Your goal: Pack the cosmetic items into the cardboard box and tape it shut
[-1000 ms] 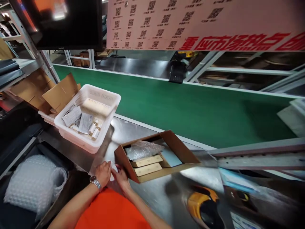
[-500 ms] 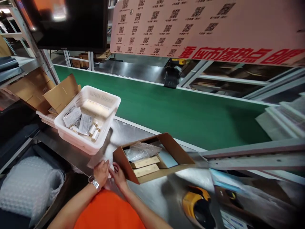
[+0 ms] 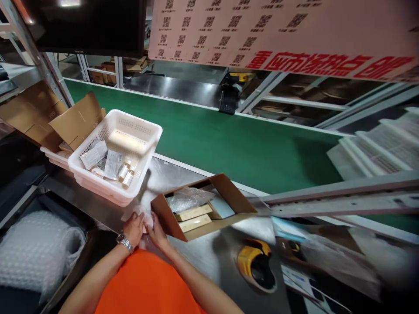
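Both hands meet at the steel bench edge over a translucent sheet of plastic wrap, perhaps bubble wrap. My left hand, with a watch at the wrist, has its fingers closed on the sheet. From the other side my right hand pinches it too. Whether something lies inside the wrap I cannot tell. Just right of my hands stands an open cardboard box holding bubble wrap, pale yellow boxes and a light blue piece. Behind them, a white plastic basket contains small bottles and clear packets.
A green conveyor belt runs behind the steel bench. A yellow-black tape dispenser or scanner-like device sits at the right. A bubble wrap roll lies lower left. A metal rail and stacked white trays stand right.
The camera view has shifted, so the scene sits slightly higher and further left. Both hands stay together on the plastic wrap, with little change in grip.
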Tool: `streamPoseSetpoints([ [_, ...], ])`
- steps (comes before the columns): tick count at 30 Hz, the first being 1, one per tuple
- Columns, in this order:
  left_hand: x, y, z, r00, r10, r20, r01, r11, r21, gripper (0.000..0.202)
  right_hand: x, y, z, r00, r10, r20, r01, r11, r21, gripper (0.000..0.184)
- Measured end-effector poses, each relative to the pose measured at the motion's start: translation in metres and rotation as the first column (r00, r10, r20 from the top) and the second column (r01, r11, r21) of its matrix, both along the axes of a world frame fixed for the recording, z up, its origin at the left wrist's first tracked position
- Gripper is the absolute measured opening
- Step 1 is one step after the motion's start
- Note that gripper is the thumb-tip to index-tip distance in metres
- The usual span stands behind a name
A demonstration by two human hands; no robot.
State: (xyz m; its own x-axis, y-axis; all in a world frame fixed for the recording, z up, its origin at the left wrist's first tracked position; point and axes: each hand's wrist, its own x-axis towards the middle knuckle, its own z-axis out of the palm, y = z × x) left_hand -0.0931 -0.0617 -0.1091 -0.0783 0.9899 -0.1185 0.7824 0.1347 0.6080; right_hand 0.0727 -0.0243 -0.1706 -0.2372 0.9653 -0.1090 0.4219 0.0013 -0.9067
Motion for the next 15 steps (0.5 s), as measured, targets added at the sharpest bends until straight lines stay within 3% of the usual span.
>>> streamPoseSetpoints([
  [3,-0.017,0.001,-0.007,0.997,0.067,0.023,-0.067,0.998,-0.012,0.044,-0.003,-0.004,0.015,0.984,0.115,0.139,-0.108,0.992,-0.057,0.085],
  [7,-0.029,0.002,-0.015,0.987,0.145,0.075,-0.144,0.989,-0.014,0.041,-0.008,-0.004,0.034,0.955,0.204,0.214,-0.199,0.979,-0.047,0.083],
  [12,-0.027,0.003,-0.020,0.970,0.198,0.139,-0.200,0.980,0.003,0.040,0.000,-0.006,0.042,0.940,0.244,0.237,-0.284,0.947,0.152,0.082],
  [15,-0.026,0.007,-0.021,0.969,0.194,0.150,-0.199,0.980,0.022,0.039,0.008,-0.013,0.042,0.953,0.206,0.222,-0.260,0.933,0.248,0.062],
])
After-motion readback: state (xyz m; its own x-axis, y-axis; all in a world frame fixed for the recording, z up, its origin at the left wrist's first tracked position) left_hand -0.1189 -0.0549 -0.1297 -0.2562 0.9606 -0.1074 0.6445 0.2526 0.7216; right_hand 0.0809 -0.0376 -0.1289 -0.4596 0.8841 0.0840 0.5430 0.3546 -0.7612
